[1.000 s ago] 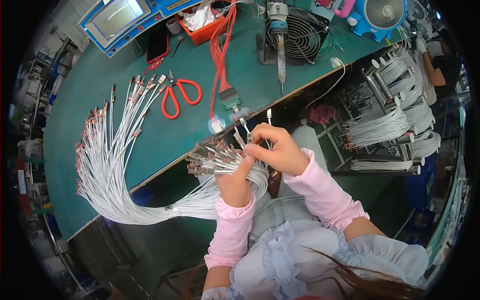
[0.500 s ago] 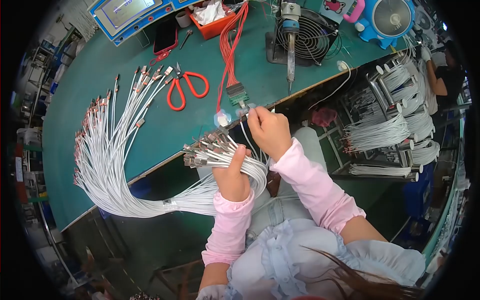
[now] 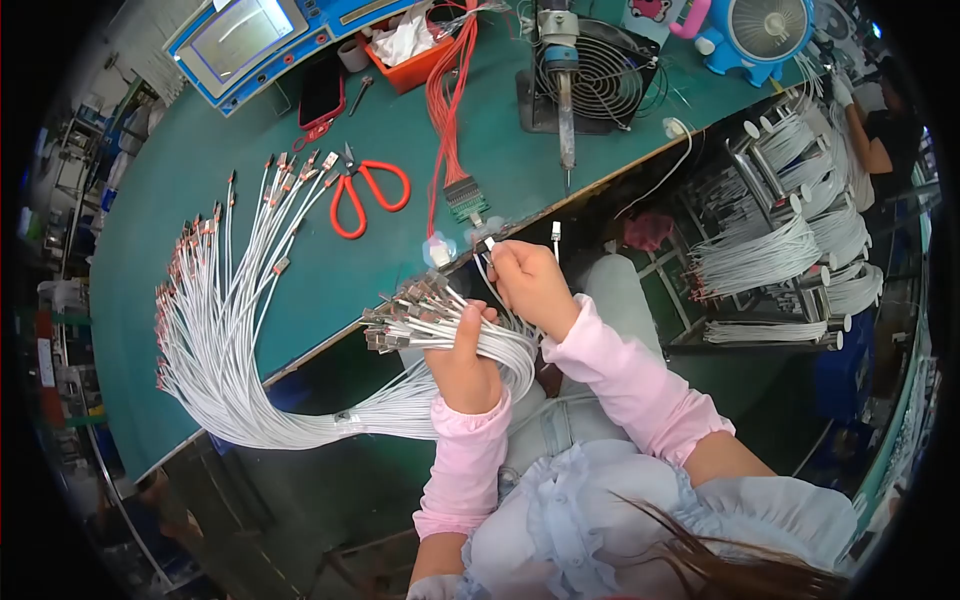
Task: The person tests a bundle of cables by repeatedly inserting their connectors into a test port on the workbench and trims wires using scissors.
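left hand (image 3: 467, 375) closed round white cable bundle (image 3: 300, 430); right hand (image 3: 535, 285) pinching one plug (image 3: 490, 244) between thumb and finger. plug's long axis points forward-left from right hand, toward green circuit board (image 3: 465, 199), near but seemingly apart; right hand nearer. cables thin, smooth, curving; bundle plugs (image 3: 400, 315) boxy, metallic; board flat, on green tabletop (image 3: 360, 265) ahead.

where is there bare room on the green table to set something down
A broad free patch of green table lies between the white cables, the red-handled scissors and the front edge. A smaller one sits between the red wires and the black fan. It's crowded at the back: screen unit, phone, orange bin.
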{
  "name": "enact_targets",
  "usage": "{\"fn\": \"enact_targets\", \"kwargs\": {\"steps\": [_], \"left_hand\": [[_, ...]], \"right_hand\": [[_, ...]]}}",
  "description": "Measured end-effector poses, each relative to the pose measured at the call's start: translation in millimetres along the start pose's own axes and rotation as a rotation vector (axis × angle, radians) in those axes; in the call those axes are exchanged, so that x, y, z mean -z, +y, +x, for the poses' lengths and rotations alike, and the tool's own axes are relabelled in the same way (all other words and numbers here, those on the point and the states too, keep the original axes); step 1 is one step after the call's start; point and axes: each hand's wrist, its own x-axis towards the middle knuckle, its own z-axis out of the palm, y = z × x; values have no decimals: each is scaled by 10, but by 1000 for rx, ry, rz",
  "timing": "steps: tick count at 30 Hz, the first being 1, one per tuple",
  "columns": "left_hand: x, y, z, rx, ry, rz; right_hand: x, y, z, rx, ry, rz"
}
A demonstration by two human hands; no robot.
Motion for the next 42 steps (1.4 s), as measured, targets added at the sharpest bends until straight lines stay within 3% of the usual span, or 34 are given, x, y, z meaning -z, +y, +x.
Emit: {"fn": "enact_targets", "kwargs": {"steps": [13,16,19,20,21,23,25,27,31,33,36,42], "left_hand": [[-49,-3,-45,-35,40,-22],[-55,27,-76,-68,55,2],[-102,13,-139,-76,24,140],[-50,-29,-136,-177,-63,374],[19,-69,-145,-277,-125,626],[-38,-30,-153,-109,-52,473],[-22,-119,-102,-66,-49,184],[-75,-76,-89,-65,18,232],[-73,-101,-98,-91,49,86],[-79,-83,-104,-15,100,174],[-5,-195,-252,33,132,244],[-98,-135,-134,-103,63,235]], "right_hand": [[-6,-139,15,-152,-23,209],[191,-147,32,-75,-205,44],[301,-175,-75,392,78,-299],[325,-296,-129,599,123,-456],[320,-357,-193,627,139,-472],[286,-543,-363,509,4,-276],[277,-883,-571,370,-354,-57],[144,-1135,-662,393,-854,304],[-293,-1602,-572,511,-1370,687],[-602,-1842,-662,515,-1330,936],[-494,-1762,-661,522,-1319,941],[-267,-1878,-546,705,-1334,874]]}}
